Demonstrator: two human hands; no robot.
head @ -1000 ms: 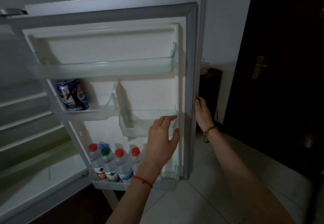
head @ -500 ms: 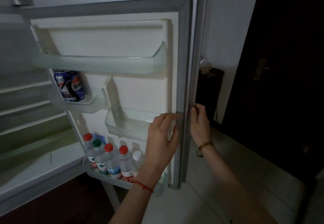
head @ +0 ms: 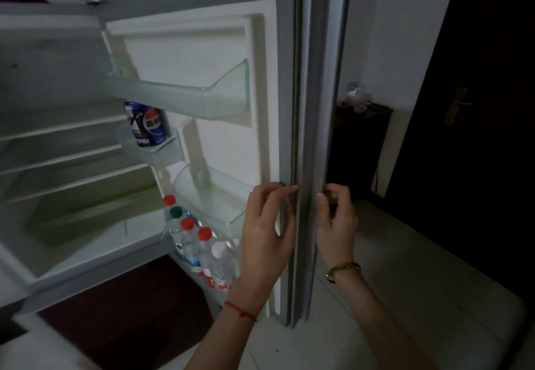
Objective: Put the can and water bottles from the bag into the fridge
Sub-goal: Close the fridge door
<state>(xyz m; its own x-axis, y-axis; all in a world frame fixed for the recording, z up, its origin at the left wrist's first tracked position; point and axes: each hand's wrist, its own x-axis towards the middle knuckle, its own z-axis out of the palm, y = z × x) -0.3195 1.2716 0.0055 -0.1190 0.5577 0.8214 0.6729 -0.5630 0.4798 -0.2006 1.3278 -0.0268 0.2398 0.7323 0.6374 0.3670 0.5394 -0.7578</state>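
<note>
On door edge (head: 311, 109): both hands (curled).

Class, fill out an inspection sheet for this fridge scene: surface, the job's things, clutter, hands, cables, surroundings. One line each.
Surface: fridge door partly open, seen nearly edge-on; inner shelves look bare.
Job's things: can upright in a small door bin; water bottles upright, crowded in the bottom door rack. No bag in view.
Clutter: nothing seen.
Hands: left hand on the inner side of the door edge, right hand on the outer side; neither holds a can or bottle.
Cables: nothing seen for certain.
Surroundings: dim room, pale tiled floor, dark door with a handle, small dark cabinet behind the fridge door.
</note>
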